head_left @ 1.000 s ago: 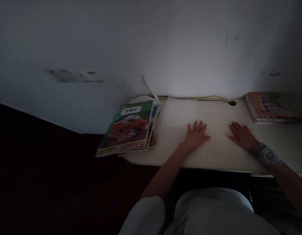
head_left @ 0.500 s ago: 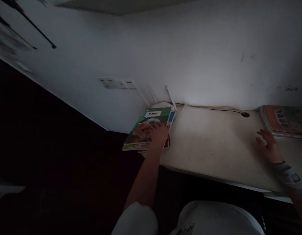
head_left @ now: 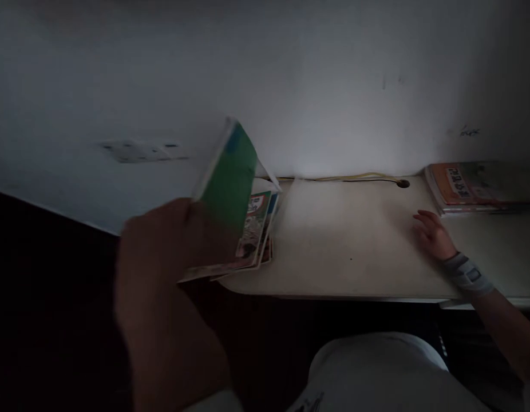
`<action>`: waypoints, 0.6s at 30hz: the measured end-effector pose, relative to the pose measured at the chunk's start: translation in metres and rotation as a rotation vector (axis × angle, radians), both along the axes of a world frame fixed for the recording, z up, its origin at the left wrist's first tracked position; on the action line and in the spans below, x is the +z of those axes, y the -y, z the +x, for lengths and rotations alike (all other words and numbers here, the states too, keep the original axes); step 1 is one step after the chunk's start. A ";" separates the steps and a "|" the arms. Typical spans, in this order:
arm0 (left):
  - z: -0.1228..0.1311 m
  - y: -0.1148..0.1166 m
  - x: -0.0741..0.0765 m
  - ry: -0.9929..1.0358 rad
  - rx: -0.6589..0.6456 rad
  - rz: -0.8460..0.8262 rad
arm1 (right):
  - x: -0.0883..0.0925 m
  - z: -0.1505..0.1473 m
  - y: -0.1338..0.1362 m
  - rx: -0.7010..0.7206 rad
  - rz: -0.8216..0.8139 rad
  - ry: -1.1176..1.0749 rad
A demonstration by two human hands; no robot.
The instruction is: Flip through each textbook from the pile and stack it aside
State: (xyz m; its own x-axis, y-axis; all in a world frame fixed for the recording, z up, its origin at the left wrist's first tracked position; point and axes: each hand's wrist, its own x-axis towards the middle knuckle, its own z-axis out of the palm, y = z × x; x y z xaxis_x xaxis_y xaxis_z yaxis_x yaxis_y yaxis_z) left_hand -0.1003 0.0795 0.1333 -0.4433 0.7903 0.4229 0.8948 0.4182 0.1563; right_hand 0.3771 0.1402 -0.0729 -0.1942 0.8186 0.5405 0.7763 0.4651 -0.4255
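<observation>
My left hand (head_left: 162, 240) is closed on a green textbook (head_left: 230, 177), raised and tilted above the left end of the desk. The fingers are partly hidden behind the book. Under it, a small stack of other textbooks (head_left: 258, 229) lies at the desk's left corner, covers partly hidden by the lifted one. My right hand (head_left: 434, 234), with a grey band at the wrist, hovers over or rests on the desk; I cannot tell which. It holds nothing, its fingers loosely apart, near a stack of orange-covered books (head_left: 458, 191).
The pale desk (head_left: 329, 240) runs along the wall, its rounded left corner over a dark floor. A yellow cable (head_left: 359, 176) leads along the back to a cable hole (head_left: 403, 183). A white antenna (head_left: 268, 173) rises behind the books. Wall sockets (head_left: 140, 151) are at left.
My left hand has lifted the top green textbook off the left stack and brought it up and leftward, uncovering another book. The view has shifted; my right hand stays near the orange books.
</observation>
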 end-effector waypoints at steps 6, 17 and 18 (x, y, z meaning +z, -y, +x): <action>0.104 -0.007 0.024 -0.188 -0.302 -0.260 | -0.001 -0.010 0.004 0.132 -0.081 0.217; 0.210 -0.057 -0.088 0.548 -0.941 -0.399 | -0.009 -0.016 0.009 0.178 -0.151 0.370; 0.214 -0.059 -0.103 0.746 -0.943 -0.418 | -0.008 -0.017 0.009 0.186 -0.145 0.341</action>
State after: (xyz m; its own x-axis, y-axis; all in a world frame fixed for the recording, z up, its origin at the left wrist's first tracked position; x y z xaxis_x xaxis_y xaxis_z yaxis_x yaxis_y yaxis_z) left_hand 0.1135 0.1384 0.0304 0.3394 0.9397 -0.0420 0.6228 -0.1911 0.7587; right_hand 0.3604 0.1310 -0.0806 -0.4943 0.8153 0.3014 0.7923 0.5653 -0.2295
